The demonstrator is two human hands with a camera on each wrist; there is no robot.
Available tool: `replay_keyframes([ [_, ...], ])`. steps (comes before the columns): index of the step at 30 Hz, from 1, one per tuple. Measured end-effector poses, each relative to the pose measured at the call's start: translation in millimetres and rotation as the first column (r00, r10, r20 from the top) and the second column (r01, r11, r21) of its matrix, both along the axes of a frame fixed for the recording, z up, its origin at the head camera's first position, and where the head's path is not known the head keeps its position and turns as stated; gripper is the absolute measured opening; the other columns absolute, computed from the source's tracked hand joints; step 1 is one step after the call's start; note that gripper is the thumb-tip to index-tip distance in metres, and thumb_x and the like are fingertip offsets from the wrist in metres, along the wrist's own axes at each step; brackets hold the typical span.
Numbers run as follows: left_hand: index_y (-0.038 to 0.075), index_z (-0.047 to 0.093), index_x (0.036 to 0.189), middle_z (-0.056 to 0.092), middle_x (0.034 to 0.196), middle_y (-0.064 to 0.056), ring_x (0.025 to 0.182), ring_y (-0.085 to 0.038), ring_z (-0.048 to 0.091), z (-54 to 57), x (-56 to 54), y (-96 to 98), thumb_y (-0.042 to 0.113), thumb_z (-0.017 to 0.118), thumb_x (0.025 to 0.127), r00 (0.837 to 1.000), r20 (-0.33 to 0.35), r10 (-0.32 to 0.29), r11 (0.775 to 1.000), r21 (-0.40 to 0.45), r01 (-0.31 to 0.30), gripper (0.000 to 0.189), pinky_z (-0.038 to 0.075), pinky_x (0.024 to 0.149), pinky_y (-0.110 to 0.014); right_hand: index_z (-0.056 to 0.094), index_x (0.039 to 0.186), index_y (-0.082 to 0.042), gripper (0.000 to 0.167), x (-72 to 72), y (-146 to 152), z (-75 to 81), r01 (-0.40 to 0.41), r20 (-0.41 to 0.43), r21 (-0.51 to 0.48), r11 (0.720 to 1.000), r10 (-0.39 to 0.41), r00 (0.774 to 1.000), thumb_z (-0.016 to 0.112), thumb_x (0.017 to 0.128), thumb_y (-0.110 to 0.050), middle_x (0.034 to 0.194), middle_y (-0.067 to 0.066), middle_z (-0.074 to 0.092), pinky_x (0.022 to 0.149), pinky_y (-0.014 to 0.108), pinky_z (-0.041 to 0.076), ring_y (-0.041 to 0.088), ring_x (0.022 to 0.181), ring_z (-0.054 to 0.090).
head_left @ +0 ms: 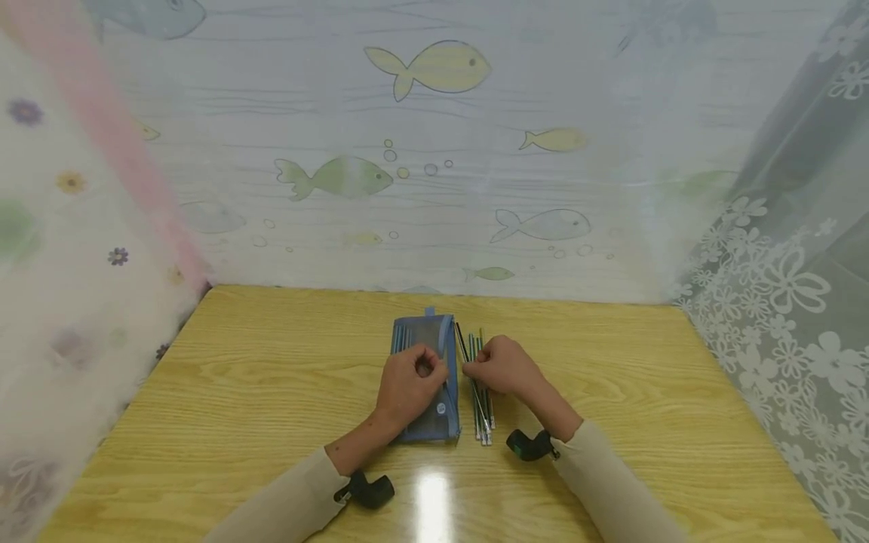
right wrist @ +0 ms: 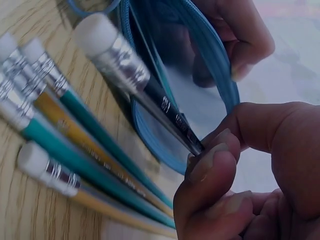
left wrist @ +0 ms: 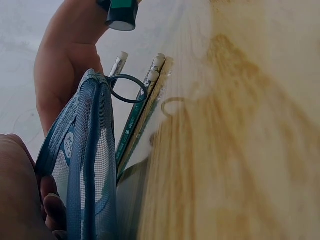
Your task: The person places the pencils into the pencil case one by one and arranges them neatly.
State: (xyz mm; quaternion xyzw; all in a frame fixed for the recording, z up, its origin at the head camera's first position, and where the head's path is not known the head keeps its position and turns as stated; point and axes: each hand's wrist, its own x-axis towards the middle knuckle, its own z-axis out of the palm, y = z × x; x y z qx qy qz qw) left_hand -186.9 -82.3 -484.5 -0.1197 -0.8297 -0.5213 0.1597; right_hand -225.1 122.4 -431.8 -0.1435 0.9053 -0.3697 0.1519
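Note:
A blue mesh zip pouch (head_left: pixel 422 430) lies on the table with several pencils (head_left: pixel 400 337) inside along its left side. My left hand (head_left: pixel 407 385) grips the pouch's open zip edge; the right wrist view shows that edge (right wrist: pixel 227 75) pulled away from the other side. In my right hand (head_left: pixel 505 366), thumb and fingertips pinch a black pencil (right wrist: pixel 167 107) with a white eraser, next to the pouch's opening. Beneath the right hand, several teal and yellow pencils (right wrist: pixel 87 132) with white erasers lie side by side on the table, right of the pouch.
The wooden table (head_left: pixel 271 362) reaches to a fish-patterned curtain (head_left: pixel 434 188) at the back. Flowered cloth (head_left: pixel 88 226) hangs at the left and lace (head_left: pixel 787 302) at the right. A blue ring (left wrist: pixel 129 89) hangs from the pouch's zip end. Each wrist wears a black camera (head_left: pixel 372 490).

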Motion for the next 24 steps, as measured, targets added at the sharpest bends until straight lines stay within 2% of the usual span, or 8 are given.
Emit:
replay_keyframes([
  [4, 0.019, 0.067, 0.082, 0.056, 0.062, 0.010, 0.052, -0.009, 0.051, -0.8, -0.4, -0.5, 0.014, 0.070, 0.093, 1.000, -0.003, 0.000, 1.000, -0.005, 0.000, 0.012, 0.042, 0.053, -0.026, 0.053, 0.051, -0.015, 0.049, -1.7, -7, -0.2, -0.020, 0.024, -0.012, 1.000, 0.020, 1.000, 0.067, 0.098, -0.020, 0.044, -0.004, 0.049, 0.047, 0.028, 0.035, 0.014, 0.041, 0.045],
  [10, 0.019, 0.067, 0.082, 0.056, 0.062, 0.010, 0.052, -0.009, 0.051, -0.9, -1.2, -0.1, 0.013, 0.068, 0.093, 1.000, -0.016, -0.002, 1.000, -0.004, 0.002, 0.012, 0.042, 0.052, -0.026, 0.068, 0.057, -0.011, 0.044, -3.4, -15, 3.5, -0.023, 0.045, -0.009, 1.000, 0.024, 0.999, 0.065, 0.100, -0.021, 0.050, -0.001, 0.061, 0.045, 0.029, 0.041, 0.015, 0.042, 0.052],
  [24, 0.019, 0.066, 0.081, 0.056, 0.062, 0.009, 0.053, -0.009, 0.050, 0.3, -0.4, -0.3, 0.012, 0.068, 0.092, 1.000, -0.014, 0.009, 1.000, -0.011, -0.010, 0.013, 0.041, 0.052, -0.026, 0.071, 0.060, -0.008, 0.043, -12.9, -28, -1.9, -0.023, 0.089, -0.040, 0.999, 0.027, 0.996, 0.064, 0.101, -0.022, 0.054, 0.004, 0.065, 0.043, 0.028, 0.038, 0.013, 0.041, 0.045],
])
